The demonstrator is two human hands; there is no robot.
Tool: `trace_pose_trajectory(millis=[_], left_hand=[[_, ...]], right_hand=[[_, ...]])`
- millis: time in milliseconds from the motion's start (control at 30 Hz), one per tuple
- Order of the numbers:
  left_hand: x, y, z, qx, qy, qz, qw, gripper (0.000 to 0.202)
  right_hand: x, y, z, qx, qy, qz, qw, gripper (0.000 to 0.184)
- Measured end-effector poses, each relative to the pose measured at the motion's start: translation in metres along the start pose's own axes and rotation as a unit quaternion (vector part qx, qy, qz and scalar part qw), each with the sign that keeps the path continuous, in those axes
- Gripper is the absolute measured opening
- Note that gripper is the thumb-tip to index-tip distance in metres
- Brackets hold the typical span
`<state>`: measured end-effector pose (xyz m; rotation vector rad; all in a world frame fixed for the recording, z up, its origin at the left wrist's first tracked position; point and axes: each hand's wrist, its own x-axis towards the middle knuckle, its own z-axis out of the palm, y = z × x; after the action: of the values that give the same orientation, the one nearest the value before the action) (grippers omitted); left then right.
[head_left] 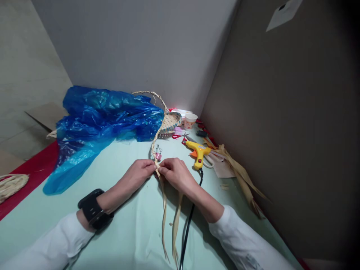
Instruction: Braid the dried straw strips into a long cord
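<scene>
Between my two hands runs a braided corn husk cord (153, 144), pale yellow, that leads up toward a small woven basket. My left hand (140, 170) pinches the cord's lower end from the left. From the right, my right hand (176, 172) pinches the same spot, its thumb and finger almost touching the left fingertips. Loose husk strands (164, 221) hang below the fingers onto the table, two of them long. Just above the hands lies a pink binder clip (158, 155). The exact grip on each strand is hidden by the fingers.
A yellow glue gun (199, 152) with a black cable (189, 221) lies right of my hands. Behind are a woven basket (172, 120), paper cup (190, 120) and red-handled scissors (177, 136). A blue plastic bag (109, 112) fills the left back; dried husks (239, 170) line the right wall.
</scene>
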<state>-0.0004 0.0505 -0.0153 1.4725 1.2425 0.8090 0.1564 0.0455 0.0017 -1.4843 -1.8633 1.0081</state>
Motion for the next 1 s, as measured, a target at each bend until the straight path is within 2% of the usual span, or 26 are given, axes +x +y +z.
trace_pose_trajectory(millis=[100,233,367,433,600,667,733,800,833,867,933,967,1000], left_hand=[[0.001,-0.002,0.002,0.022,0.025,-0.001,0.999,0.025],[0.000,-0.002,0.005,0.039,0.056,0.000,0.998,0.027],[-0.002,-0.004,0.008,0.013,0.066,0.002,0.998,0.024],[-0.003,-0.005,0.007,-0.015,0.065,-0.006,0.998,0.019],[-0.009,-0.002,0.002,-0.096,0.022,-0.030,0.995,0.024],[-0.011,0.000,0.000,-0.120,0.005,-0.034,0.992,0.025],[-0.012,0.002,-0.003,-0.132,-0.009,-0.037,0.991,0.023],[-0.013,0.004,-0.006,-0.137,-0.021,-0.039,0.990,0.020],[-0.013,0.006,-0.007,-0.139,-0.026,-0.039,0.989,0.019],[-0.014,0.007,-0.009,-0.139,-0.033,-0.038,0.989,0.017],[-0.014,0.011,-0.011,-0.137,-0.048,-0.035,0.989,0.012],[-0.015,0.012,-0.012,-0.135,-0.056,-0.033,0.989,0.011],[-0.016,0.013,-0.012,-0.134,-0.064,-0.032,0.988,0.011]], right_hand=[[-0.006,-0.008,0.001,-0.115,0.036,-0.006,0.993,0.017],[-0.013,-0.016,0.007,-0.339,0.039,-0.043,0.939,0.020],[-0.019,-0.020,0.017,-0.409,0.027,-0.108,0.906,0.023],[-0.024,-0.019,0.026,-0.454,0.037,-0.154,0.877,0.026],[-0.037,-0.013,0.052,-0.509,0.098,-0.266,0.813,0.023],[-0.040,-0.012,0.057,-0.515,0.106,-0.302,0.795,0.022],[-0.041,-0.015,0.051,-0.495,0.075,-0.314,0.807,0.019],[-0.037,-0.019,0.035,-0.426,0.033,-0.290,0.856,0.016],[-0.034,-0.021,0.025,-0.375,0.034,-0.257,0.890,0.019],[-0.030,-0.022,0.015,-0.330,0.061,-0.220,0.916,0.024],[-0.021,-0.022,-0.002,-0.250,0.116,-0.141,0.951,0.028],[-0.016,-0.020,-0.008,-0.214,0.104,-0.114,0.964,0.027],[-0.011,-0.018,-0.010,-0.171,0.066,-0.095,0.978,0.026]])
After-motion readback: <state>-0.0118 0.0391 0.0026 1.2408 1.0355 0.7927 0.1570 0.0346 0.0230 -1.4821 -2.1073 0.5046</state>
